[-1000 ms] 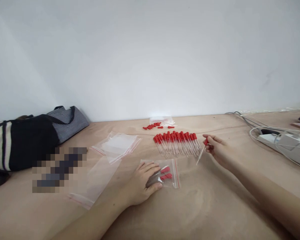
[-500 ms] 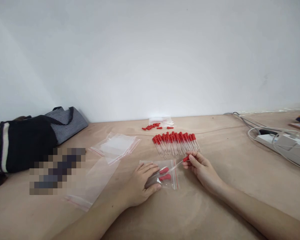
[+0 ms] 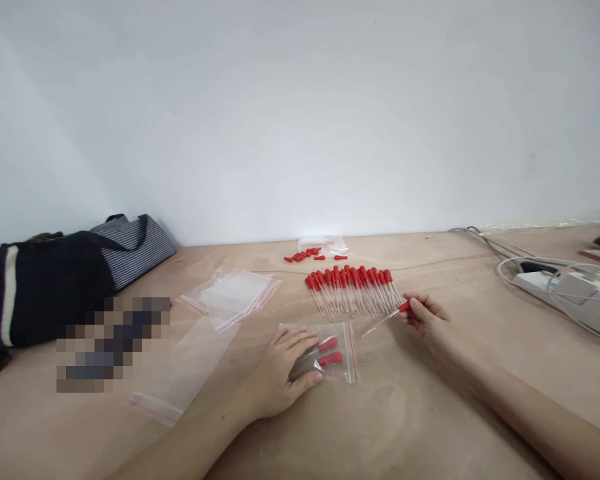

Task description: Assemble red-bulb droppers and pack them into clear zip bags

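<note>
My left hand (image 3: 286, 370) lies flat with spread fingers on a clear zip bag (image 3: 347, 353), pressing it to the table. Inside that bag are two droppers with red bulbs (image 3: 331, 359); their glass ends are hidden beneath my fingers. Between thumb and fingers, my right hand (image 3: 423, 315) pinches another dropper (image 3: 387, 320) by its red bulb. Its glass tip points left and down, apart from the bag's mouth. Just left of that hand lies a row of several red-bulbed droppers (image 3: 350, 283), tips toward me.
Clear zip bags (image 3: 237, 297) are piled left of the row, and one more bag (image 3: 185, 367) lies nearer me. Loose red bulbs (image 3: 303, 255) sit behind, beside a bag of glass tubes (image 3: 323, 244). A power strip (image 3: 570, 293) with cables is at right, a dark bag (image 3: 60, 287) at left.
My right hand has moved right, carrying the dropper away from the zip bag's mouth, where its tip was. My left hand has stayed in place on the bag.
</note>
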